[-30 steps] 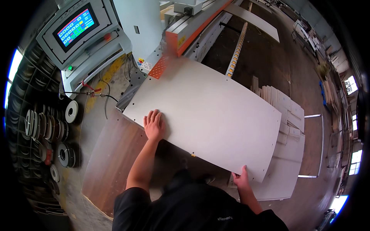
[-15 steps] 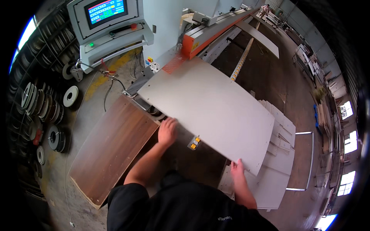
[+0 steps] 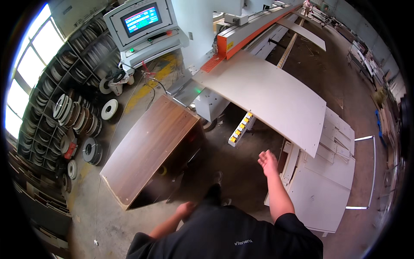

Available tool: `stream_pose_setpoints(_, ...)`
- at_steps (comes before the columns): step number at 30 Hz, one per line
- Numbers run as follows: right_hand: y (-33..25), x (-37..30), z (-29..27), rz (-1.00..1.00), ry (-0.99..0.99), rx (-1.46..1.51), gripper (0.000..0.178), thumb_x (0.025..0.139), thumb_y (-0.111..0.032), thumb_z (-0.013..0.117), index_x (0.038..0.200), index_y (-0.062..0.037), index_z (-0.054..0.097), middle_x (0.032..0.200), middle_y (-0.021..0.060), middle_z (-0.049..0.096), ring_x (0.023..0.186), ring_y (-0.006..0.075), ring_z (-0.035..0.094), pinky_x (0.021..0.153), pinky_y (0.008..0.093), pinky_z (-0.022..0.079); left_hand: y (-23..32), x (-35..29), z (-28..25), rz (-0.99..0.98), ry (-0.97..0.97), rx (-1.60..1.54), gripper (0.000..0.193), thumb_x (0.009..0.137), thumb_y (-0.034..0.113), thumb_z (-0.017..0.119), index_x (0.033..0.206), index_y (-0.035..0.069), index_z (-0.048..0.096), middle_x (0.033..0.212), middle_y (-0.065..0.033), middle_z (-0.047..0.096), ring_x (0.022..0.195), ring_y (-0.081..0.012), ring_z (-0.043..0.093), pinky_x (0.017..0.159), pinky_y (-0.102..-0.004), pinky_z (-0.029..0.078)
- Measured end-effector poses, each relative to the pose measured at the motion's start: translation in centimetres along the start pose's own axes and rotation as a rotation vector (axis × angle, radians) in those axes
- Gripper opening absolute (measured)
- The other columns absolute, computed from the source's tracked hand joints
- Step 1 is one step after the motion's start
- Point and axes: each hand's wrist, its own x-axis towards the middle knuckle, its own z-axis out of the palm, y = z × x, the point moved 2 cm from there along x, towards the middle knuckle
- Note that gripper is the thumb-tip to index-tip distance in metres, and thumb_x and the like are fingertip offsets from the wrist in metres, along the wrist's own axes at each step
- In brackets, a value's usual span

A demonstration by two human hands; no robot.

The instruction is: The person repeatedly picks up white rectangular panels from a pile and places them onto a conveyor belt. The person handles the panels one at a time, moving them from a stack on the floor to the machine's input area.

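Note:
A large pale panel (image 3: 267, 97) lies at the machine, its far edge against the guide beside the orange housing (image 3: 237, 45). Neither of my hands touches it. My right hand (image 3: 268, 162) hangs in the air just short of the panel's near edge, empty, with fingers loosely bent and partly apart. Down by my body on the left is my left hand (image 3: 185, 210), partly against my dark shirt; its fingers are not clearly seen. Below the panel's near edge a support arm with several yellow rollers (image 3: 240, 129) sticks out.
A brown wood-grain board (image 3: 148, 146) tops a stand on my left. Stacked pale panels (image 3: 323, 185) stand on my right. Beyond are a control console (image 3: 144, 26) with a lit screen and a rack of edging rolls (image 3: 51, 99). A distant person (image 3: 306, 6) stands far back.
Both hands have let go of the panel. My left hand has drawn back to my body. Shifted away from me along the machine, the panel now uncovers more yellow rollers. The view has shifted too.

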Motion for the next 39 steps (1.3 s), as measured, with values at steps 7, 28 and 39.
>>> stream_pose_setpoints(7, 16.2, -13.5, -5.7, 0.431, -0.017, -0.399, 0.041, 0.104, -0.046, 0.057, 0.117, -0.0077, 0.06, 0.101, 0.0087, 0.074, 0.088, 0.0226, 0.074, 0.073, 0.0411, 0.061, -16.2, -7.4, 2.5, -0.254, 0.141, -0.449, 0.039, 0.091, 0.032, 0.064, 0.118, 0.006, 0.074, 0.107, -0.0172, 0.075, 0.092, -0.0259, 0.075, 0.087, -0.0384, 0.057)
stream_pose_setpoints(28, 43.1, -37.1, 43.8, -0.884, -0.574, -1.465, 0.051, 0.099, -0.044, 0.061, 0.138, -0.0116, 0.059, 0.14, 0.0134, 0.06, 0.134, 0.0326, 0.051, 0.113, 0.0447, 0.038, -48.4, -33.5, 3.0, -0.493, 0.373, -0.586, 0.046, 0.093, 0.041, 0.061, 0.128, 0.013, 0.069, 0.125, -0.0144, 0.071, 0.118, -0.032, 0.066, 0.102, -0.0424, 0.051)
stream_pose_setpoints(39, 58.3, -38.3, 62.7, -0.983, -0.448, -1.926, 0.074, 0.098, -0.053, 0.057, 0.155, -0.0092, 0.04, 0.167, 0.0126, 0.028, 0.157, 0.0302, 0.019, 0.126, 0.0569, 0.011, -61.8, -37.1, -9.0, -0.318, 0.631, -0.854, 0.04, 0.097, 0.036, 0.061, 0.123, 0.008, 0.07, 0.122, -0.0152, 0.072, 0.115, -0.0336, 0.067, 0.1, -0.0424, 0.052)
